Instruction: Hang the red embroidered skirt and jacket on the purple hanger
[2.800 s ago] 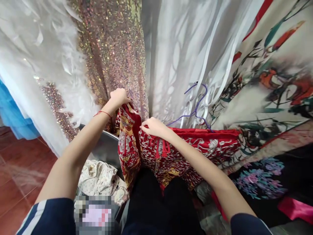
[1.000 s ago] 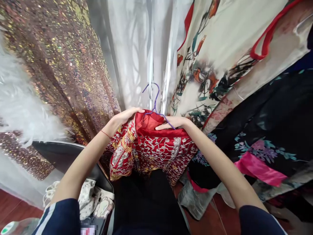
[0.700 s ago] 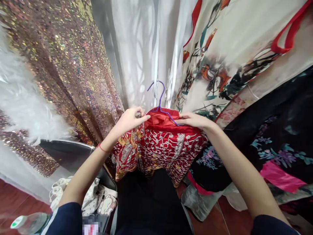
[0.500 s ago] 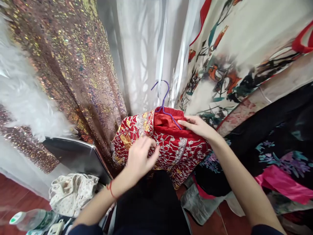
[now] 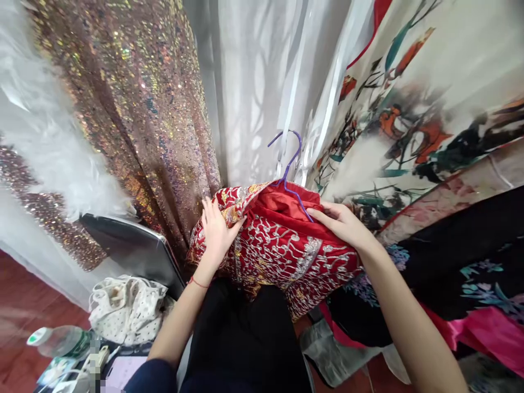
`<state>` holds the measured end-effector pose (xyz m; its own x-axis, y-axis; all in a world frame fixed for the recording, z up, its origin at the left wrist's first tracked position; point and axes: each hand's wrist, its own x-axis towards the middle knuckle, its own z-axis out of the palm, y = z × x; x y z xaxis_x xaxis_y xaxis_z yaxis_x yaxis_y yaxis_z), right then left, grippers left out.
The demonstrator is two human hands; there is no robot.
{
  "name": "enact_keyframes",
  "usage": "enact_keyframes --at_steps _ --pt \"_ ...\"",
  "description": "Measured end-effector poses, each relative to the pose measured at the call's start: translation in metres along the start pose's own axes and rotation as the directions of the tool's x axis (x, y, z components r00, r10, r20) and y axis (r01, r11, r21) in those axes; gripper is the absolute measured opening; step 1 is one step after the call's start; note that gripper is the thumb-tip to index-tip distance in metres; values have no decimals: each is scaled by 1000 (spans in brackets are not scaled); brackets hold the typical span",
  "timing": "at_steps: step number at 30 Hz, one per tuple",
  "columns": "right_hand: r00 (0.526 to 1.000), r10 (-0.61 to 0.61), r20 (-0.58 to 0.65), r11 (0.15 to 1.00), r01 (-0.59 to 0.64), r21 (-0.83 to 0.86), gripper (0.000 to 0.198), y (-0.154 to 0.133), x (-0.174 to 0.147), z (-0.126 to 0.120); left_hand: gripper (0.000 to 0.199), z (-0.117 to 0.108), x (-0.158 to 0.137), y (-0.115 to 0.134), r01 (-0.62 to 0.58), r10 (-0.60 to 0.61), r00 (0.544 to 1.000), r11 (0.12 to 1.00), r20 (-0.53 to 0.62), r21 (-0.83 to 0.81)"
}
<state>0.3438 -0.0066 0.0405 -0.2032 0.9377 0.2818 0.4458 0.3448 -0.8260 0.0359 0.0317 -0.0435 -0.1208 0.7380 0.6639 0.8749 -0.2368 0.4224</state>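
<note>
Sparkly cloth [image 5: 151, 103] hangs behind. Left hand [image 5: 218, 230], spread, rests on the red outfit [image 5: 268, 240]; right hand [image 5: 347, 225] pinches its edge. Straightening, maybe; next needs soft tugs.

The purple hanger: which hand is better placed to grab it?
Probably the right hand: its thumb is right by the low end of the purple hanger. The left hand is farther away, on the patterned side of the red garment.
</note>
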Motion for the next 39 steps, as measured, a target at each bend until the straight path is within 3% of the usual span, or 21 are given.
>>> enact_keyframes --at_steps 3,7,9,11,13,16,19,24,27,30,34,36,39 --pt "1000 -5 -10 1000 5 -24 51 -3 -4 2 63 7 -3 -8 -31 28 986 999 -167 -17" --pt "1000 -17 -12 995 16 -95 50 -6 -7 5 38 -9 4 -18 39 -29 895 999 -445 12" --pt "1000 -19 -3 993 19 -117 51 -5 -6 4 26 -17 11 -16 114 -89 864 993 -496 20" --pt "1000 -16 6 993 17 -119 51 -2 -4 3 24 -20 14 -10 173 -150 899 985 -411 20" --pt "1000 -16 8 994 17 -107 52 2 -3 3 27 -16 14 0 207 -201 945 978 -257 -4" --pt "1000 -14 3 994 14 -105 51 4 -3 3 28 -4 9 13 243 -248 959 969 -139 -53" --pt "1000 -16 8 994 17 -110 48 3 -4 6 50 3 8 19 245 -249 964 968 -97 -53" --pt "1000 -14 14 992 16 -122 45 4 -7 9 47 -1 14 14 298 -297 954 952 -32 74" --pt "1000 -10 13 990 12 -141 44 4 -7 9 61 -2 21 3 362 -368 930 920 9 148" --pt "1000 -7 13 989 9 -145 44 3 -5 10 71 2 33 -9 328 -341 925 939 164 102" --pt "1000 -10 1 993 10 -121 47 1 -2 10 38 -7 51 -14 225 -274 876 960 398 165" --pt "1000 0 -7 995 -1 -105 49 0 -2 10 26 -25 62 -10 149 -247 892 951 378 270" --pt "999 25 44 999 -23 -31 53 -5 -4 7 19 -66 83 -2 78 -159 968 927 196 367"
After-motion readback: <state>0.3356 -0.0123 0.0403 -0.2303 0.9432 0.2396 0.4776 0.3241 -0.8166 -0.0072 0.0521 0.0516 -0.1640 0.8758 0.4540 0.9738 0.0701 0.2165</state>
